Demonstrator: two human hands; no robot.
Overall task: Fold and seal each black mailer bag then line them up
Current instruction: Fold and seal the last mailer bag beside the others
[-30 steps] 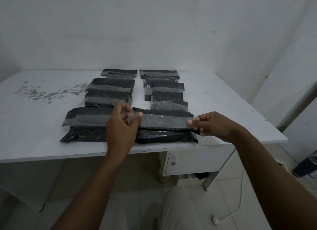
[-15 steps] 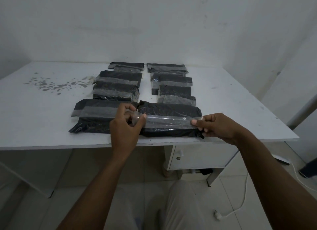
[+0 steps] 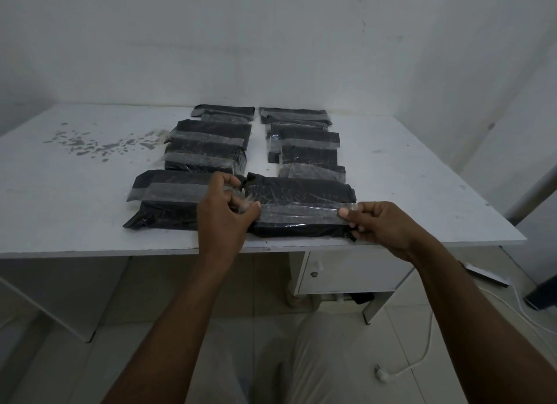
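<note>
Head: left hand (image 3: 223,219), right hand (image 3: 379,226) pinch front-edge bag (image 3: 301,192).

A white table (image 3: 422,177) stands against plain white walls (image 3: 211,42) near a corner, its top chipped in a grey speckled patch (image 3: 90,141) at the far left. Beneath it is a small cabinet door (image 3: 346,271) with a round knob. A white cable (image 3: 380,374) trails across the pale tiled floor (image 3: 90,373) and ends in a plug. The light is dim and even.

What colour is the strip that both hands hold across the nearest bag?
Clear, greyish see-through plastic strip over the black mailer bag; head view.
</note>
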